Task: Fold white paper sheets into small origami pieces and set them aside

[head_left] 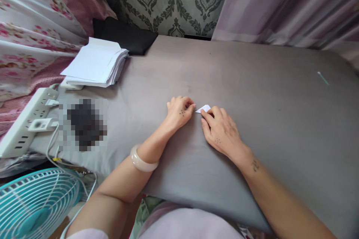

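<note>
A small folded piece of white paper (204, 108) lies on the grey-covered table, its pointed end turned toward the left. My right hand (221, 129) grips its right part, with the fingertips over the edge. Just left of the paper's tip is my left hand (179, 111), its fingers curled and thumb and forefinger brought together. Nothing shows between those fingers, and a narrow gap appears to separate them from the paper. A pale bangle (141, 160) circles my left forearm.
A stack of white paper (92, 63) sits at the back left beside a black flat item (123, 35). Further left are a power strip (21, 127) with plugs and cables, a blurred-out dark object (85, 125) and a turquoise fan (39, 203). A thin green stick (323, 78) lies far right.
</note>
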The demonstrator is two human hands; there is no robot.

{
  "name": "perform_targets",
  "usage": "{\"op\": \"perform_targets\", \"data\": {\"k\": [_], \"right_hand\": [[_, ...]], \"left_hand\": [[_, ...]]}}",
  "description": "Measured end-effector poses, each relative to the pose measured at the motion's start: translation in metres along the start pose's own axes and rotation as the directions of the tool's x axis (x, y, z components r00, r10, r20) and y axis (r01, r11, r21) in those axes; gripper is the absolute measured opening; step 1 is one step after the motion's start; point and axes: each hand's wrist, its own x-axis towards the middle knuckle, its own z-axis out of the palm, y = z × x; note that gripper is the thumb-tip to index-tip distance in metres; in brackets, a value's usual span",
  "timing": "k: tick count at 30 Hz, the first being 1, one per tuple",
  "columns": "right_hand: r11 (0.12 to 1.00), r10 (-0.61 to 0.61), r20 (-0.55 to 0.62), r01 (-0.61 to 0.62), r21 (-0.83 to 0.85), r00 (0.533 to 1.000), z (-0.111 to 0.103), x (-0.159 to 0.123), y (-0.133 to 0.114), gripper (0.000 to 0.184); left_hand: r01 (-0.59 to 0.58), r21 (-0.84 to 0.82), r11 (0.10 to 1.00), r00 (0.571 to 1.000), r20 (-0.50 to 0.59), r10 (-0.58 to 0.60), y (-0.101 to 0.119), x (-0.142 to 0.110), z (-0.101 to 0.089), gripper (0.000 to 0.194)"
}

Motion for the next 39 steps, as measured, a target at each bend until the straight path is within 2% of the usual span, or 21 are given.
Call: {"op": "perform_targets", "data": {"k": [5, 10, 16, 22, 27, 35, 39], "right_hand": [[0.997, -0.010, -0.016, 0.012, 0.077, 1.000, -0.001, -0.003, 0.006, 0.038], [0.992, -0.055, -0.036, 0.058, 0.108, 0.998, 0.000, -0.010, 0.009, 0.037], [0.996, -0.018, -0.029, 0.021, 0.092, 0.999, -0.003, -0.007, 0.005, 0.032], [0.979, 0.004, -0.045, 0.006, 0.205, 0.999, -0.001, 0.001, 0.014, 0.028], [0.985, -0.039, -0.027, 0.043, 0.168, 0.999, -0.004, -0.009, 0.014, 0.032], [0.999, 0.040, 0.015, -0.040, 0.019, 0.999, -0.010, -0.010, 0.007, 0.031], [0.998, 0.053, -0.038, -0.052, 0.036, 0.998, -0.005, -0.008, 0.008, 0.030]], "left_hand": [[-0.122, 0.069, 0.990, 0.993, 0.017, 0.121, 0.004, -0.005, 0.013, 0.018], [-0.125, 0.087, 0.988, 0.992, 0.009, 0.125, 0.002, -0.002, 0.015, 0.014], [-0.103, 0.084, 0.991, 0.995, -0.001, 0.103, 0.004, -0.004, 0.017, 0.012], [-0.193, 0.059, 0.979, 0.981, 0.001, 0.193, 0.005, -0.002, 0.021, 0.017], [-0.200, 0.055, 0.978, 0.980, -0.003, 0.201, 0.004, 0.001, 0.021, 0.015], [-0.194, 0.045, 0.980, 0.981, 0.020, 0.193, 0.005, 0.000, 0.020, 0.017], [-0.156, 0.019, 0.988, 0.986, 0.054, 0.155, 0.009, 0.001, 0.017, 0.019]]}}
